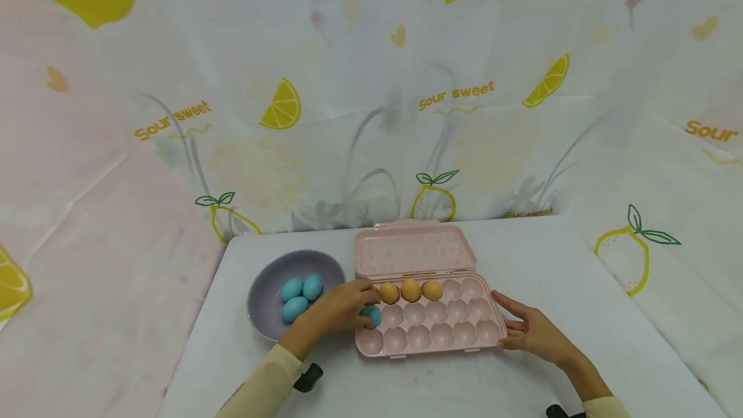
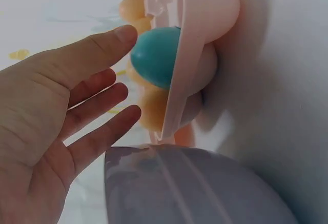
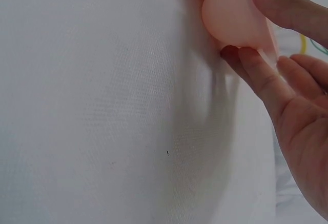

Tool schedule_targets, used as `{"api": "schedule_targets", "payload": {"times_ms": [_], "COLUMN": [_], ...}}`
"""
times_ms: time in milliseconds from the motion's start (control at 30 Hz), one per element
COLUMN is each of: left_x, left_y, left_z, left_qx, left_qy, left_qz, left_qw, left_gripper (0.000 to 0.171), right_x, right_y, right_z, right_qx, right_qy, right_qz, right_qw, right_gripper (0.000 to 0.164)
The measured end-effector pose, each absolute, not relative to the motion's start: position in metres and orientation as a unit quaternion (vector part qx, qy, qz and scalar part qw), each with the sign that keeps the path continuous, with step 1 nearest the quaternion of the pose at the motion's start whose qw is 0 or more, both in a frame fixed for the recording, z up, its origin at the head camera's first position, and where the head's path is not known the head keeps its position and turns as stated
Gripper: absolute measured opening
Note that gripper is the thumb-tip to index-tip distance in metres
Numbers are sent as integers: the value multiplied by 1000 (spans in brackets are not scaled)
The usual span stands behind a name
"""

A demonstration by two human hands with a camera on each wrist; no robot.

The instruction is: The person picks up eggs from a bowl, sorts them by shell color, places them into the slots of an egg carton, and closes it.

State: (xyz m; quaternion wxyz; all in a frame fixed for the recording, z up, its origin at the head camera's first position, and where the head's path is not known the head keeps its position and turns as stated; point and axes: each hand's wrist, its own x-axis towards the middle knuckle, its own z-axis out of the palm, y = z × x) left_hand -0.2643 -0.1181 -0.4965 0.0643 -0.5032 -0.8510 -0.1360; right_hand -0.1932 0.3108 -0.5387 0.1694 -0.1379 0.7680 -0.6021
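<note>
A pink egg carton (image 1: pixel 441 335) lies with its lid folded back. Several orange-yellow eggs (image 1: pixel 411 290) sit in its back row, partly hidden by my left hand. One blue egg (image 2: pixel 159 57) rests in the leftmost cup of the middle row. My left hand (image 1: pixel 342 305) is over that corner; in the left wrist view its thumb is at the blue egg and the other fingers are spread, loosely bent. My right hand (image 1: pixel 536 335) holds the carton's right end, thumb on the rim and fingers against the underside in the right wrist view.
A grey-purple bowl (image 1: pixel 264 298) holding three blue eggs (image 1: pixel 295 309) stands left of the carton, close to it. The open lid (image 1: pixel 415 251) lies behind the cups. A printed cloth (image 1: pixel 371 147) hangs behind the white table (image 1: pixel 441 389).
</note>
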Motion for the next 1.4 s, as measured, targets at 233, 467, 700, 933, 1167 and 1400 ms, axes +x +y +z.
{"api": "schedule_targets", "payload": {"times_ms": [233, 467, 700, 933, 1167, 1400], "left_x": [-260, -252, -249, -244, -242, -241], "left_y": [-131, -141, -159, -182, -195, -203], "left_z": [-485, -472, -471, -476, -483, -494], "left_qx": [-475, -403, -334, -264, -138, -104], "left_qy": [-854, -887, -914, -941, -971, -977], "left_qz": [-192, -199, -210, -192, -177, -170], "left_qw": [89, 107, 92, 91, 80, 72], "left_gripper": [31, 32, 30, 37, 32, 16], "right_x": [-193, -190, -189, -192, -192, -191], "right_y": [310, 311, 312, 311, 311, 310], "right_z": [-538, -536, -539, -538, -537, -537], "right_qx": [-130, -123, -123, -127, -127, -125], "right_qy": [769, 769, 770, 772, 777, 778], "right_qz": [-601, -604, -600, -598, -592, -592], "right_qw": [172, 169, 176, 174, 169, 168], "right_gripper": [89, 89, 90, 91, 91, 90]}}
